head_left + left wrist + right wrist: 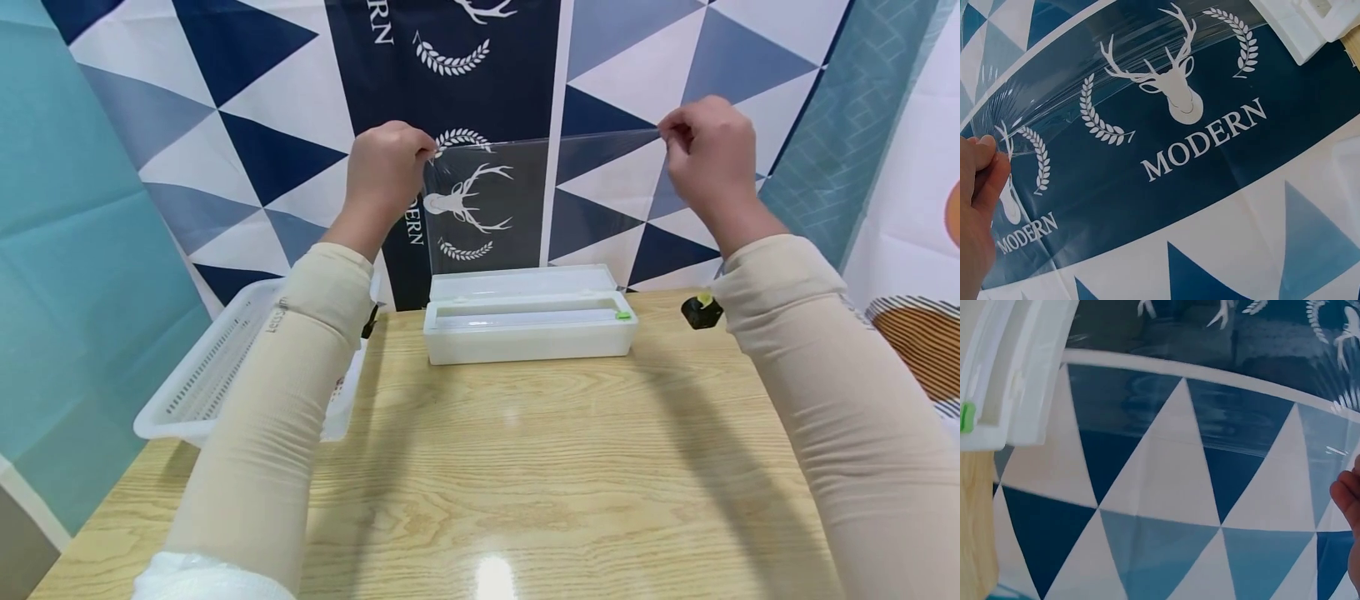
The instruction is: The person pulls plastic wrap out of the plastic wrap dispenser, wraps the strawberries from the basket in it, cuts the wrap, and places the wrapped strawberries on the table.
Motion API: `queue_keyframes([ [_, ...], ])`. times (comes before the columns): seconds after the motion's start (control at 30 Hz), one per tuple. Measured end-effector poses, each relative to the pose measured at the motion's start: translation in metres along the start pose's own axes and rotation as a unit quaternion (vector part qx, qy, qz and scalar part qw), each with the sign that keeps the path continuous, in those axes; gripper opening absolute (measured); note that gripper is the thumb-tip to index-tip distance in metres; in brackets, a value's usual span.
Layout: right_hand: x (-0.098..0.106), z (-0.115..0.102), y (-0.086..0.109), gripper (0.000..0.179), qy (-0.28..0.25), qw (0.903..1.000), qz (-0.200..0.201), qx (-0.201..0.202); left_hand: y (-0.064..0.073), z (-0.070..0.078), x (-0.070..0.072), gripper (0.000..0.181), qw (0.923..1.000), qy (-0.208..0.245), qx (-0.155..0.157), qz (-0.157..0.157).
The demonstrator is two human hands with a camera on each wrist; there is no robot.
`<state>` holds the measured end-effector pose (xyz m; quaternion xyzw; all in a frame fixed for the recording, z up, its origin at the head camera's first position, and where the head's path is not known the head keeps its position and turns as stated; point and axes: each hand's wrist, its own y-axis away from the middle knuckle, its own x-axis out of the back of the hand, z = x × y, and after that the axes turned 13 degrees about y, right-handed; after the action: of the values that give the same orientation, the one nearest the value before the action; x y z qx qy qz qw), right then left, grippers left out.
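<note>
A clear sheet of plastic wrap (525, 200) stretches upright between both raised hands, its lower part reaching down to a white cling film box (528, 340) whose lid (521, 283) stands raised at the back. My left hand (390, 171) pinches the upper left corner of the wrap. At the upper right corner, my right hand (708, 154) pinches the film between thumb and fingers. In the left wrist view, creases in the film fan out from the left fingertips (986, 147). A green slider (622, 316) sits at the box's right end.
To the left, a white slotted plastic basket (168, 408) is partly hidden behind the left forearm. A small black object with a yellow-green part (702, 310) lies on the wooden table (525, 467) near the right sleeve. Patterned cloth (277, 67) hangs behind the table.
</note>
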<state>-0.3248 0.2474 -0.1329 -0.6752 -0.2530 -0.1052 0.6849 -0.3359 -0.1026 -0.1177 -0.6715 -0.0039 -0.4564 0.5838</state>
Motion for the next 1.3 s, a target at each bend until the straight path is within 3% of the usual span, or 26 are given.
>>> queue_keyframes([
  [0.2, 0.013, 0.001, 0.004, 0.028, -0.015, 0.9997, -0.004, 0.019, 0.008, 0.003, 0.01, 0.019, 0.9995, 0.023, 0.016, -0.014],
  [0.43, 0.044, 0.004, 0.017, 0.021, -0.059, 0.9968, -0.04, 0.034, 0.019, 0.011, 0.035, 0.017, 0.995, 0.053, 0.049, -0.069],
  [0.57, 0.063, 0.007, 0.031, 0.013, -0.097, 0.9914, -0.048, 0.074, 0.032, 0.019, 0.05, 0.016, 0.9886, 0.081, 0.067, -0.108],
  [0.63, 0.071, 0.009, 0.04, 0.008, -0.121, 0.986, -0.056, 0.1, 0.04, 0.022, 0.056, 0.015, 0.9866, 0.092, 0.059, -0.122],
  [0.8, 0.083, 0.013, 0.066, 0.013, -0.194, 0.9659, -0.096, 0.142, 0.064, 0.027, 0.062, 0.012, 0.9838, 0.12, 0.016, -0.132],
  [1.07, 0.089, 0.015, 0.114, 0.03, -0.25, 0.9369, -0.14, 0.201, 0.113, 0.03, 0.06, 0.008, 0.9763, 0.17, -0.077, -0.109],
  [1.17, 0.089, 0.015, 0.13, 0.034, -0.297, 0.9134, -0.156, 0.231, 0.133, 0.031, 0.057, 0.011, 0.9703, 0.193, -0.105, -0.101],
  [1.3, 0.086, 0.018, 0.149, 0.043, -0.353, 0.8802, -0.192, 0.252, 0.155, 0.035, 0.049, 0.016, 0.9566, 0.231, -0.139, -0.111],
])
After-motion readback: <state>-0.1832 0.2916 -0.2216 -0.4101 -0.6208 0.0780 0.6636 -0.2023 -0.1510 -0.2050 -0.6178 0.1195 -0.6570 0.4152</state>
